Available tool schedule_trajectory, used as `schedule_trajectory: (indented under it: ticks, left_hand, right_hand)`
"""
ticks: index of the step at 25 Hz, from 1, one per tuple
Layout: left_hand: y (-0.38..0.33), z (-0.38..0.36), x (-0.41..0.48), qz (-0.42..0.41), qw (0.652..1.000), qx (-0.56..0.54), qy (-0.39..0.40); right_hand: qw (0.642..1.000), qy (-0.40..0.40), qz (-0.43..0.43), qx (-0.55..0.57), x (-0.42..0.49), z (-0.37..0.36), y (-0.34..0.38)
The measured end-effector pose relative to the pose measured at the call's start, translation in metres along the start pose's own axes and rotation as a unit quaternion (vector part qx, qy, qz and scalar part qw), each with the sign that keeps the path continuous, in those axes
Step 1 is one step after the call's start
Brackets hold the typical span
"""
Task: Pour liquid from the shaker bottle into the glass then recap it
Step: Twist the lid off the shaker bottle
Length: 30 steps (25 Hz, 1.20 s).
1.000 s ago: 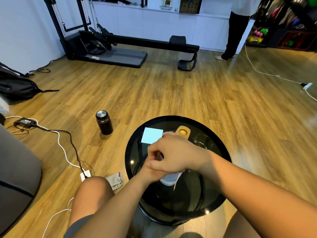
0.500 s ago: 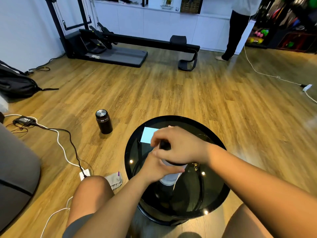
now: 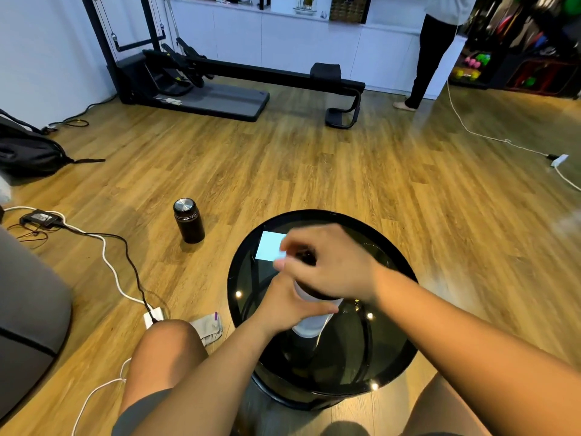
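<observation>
A white shaker bottle (image 3: 309, 325) stands upright on the round black glass table (image 3: 393, 350). My left hand (image 3: 283, 305) is wrapped around the bottle's body. My right hand (image 3: 330, 265) sits on top of it, fingers closed over the dark cap (image 3: 306, 256). The glass is hidden behind my right hand and wrist.
A light blue card (image 3: 268, 250) lies on the table's far left. A black flask (image 3: 188, 220) stands on the wooden floor to the left. Cables and a white adapter (image 3: 154, 316) trail near my left knee. A person (image 3: 434, 48) stands at the far wall.
My right hand has come down onto the top of the bottle with the dark cap and has turned a little. The tan object and the glass seen earlier are now covered by it.
</observation>
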State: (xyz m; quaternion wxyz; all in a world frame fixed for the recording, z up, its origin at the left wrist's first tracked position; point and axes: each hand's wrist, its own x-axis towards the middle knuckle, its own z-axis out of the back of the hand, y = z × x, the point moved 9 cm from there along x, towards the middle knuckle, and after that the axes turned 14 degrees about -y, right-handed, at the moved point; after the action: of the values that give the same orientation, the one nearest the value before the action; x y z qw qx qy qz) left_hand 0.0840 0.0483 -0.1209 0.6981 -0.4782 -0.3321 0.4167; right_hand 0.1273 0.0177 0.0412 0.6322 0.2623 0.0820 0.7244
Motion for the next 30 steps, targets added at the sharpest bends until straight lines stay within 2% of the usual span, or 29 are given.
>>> schedule_trajectory:
  ticks: [1,3,5,10,13,16,18,20,22,24,27,28,29,30]
  left_hand:
    - [0.002,0.001,0.001,0.013,1.000,-0.006,-0.003]
    - [0.004,0.002,0.000,0.031,0.999,-0.007,0.000]
    - [0.007,0.002,0.000,0.034,0.999,-0.005,0.001]
    - [-0.001,0.003,-0.002,0.022,1.000,-0.001,0.006]
    - [-0.004,0.004,-0.001,0.030,0.999,-0.007,-0.009]
    - [-0.003,0.002,-0.002,0.029,1.000,0.004,-0.004]
    - [-0.004,0.003,-0.003,0.026,1.000,0.002,-0.005]
    - [-0.003,0.002,-0.002,0.023,1.000,0.003,-0.013]
    - [-0.003,0.005,-0.002,0.016,1.000,0.006,-0.022]
    - [-0.002,0.006,0.000,0.003,0.999,0.008,-0.035]
    - [0.002,0.006,-0.001,-0.004,0.998,0.010,-0.054]
    - [0.002,0.007,-0.002,-0.005,0.998,0.009,-0.065]
    - [-0.001,0.007,-0.003,-0.010,0.997,0.013,-0.075]
    - [-0.004,0.006,-0.004,-0.017,0.996,0.022,-0.080]
  right_hand:
    - [0.997,-0.027,-0.031,-0.066,0.005,0.009,-0.012]
    - [0.962,0.021,-0.143,-0.233,0.002,0.007,-0.043]
    - [0.945,0.083,-0.194,-0.249,-0.006,-0.015,-0.052]
    - [0.949,0.151,0.008,-0.276,-0.006,-0.014,-0.025]
    - [0.975,0.100,0.020,-0.196,-0.002,0.026,-0.023]
    - [0.997,-0.022,-0.071,-0.031,-0.014,0.067,-0.042]
    - [0.976,-0.118,-0.163,0.078,-0.039,0.085,-0.074]
    - [0.928,-0.199,-0.252,0.189,-0.077,0.084,-0.114]
    - [0.847,-0.259,-0.337,0.320,-0.120,0.062,-0.156]
    - [0.723,-0.283,-0.419,0.471,-0.157,0.020,-0.199]
    - [0.520,-0.267,-0.467,0.663,-0.193,-0.051,-0.235]
    - [0.471,-0.267,-0.480,0.690,-0.201,-0.069,-0.240]
    - [0.439,-0.272,-0.498,0.697,-0.209,-0.082,-0.245]
    - [0.423,-0.275,-0.510,0.696,-0.214,-0.090,-0.247]
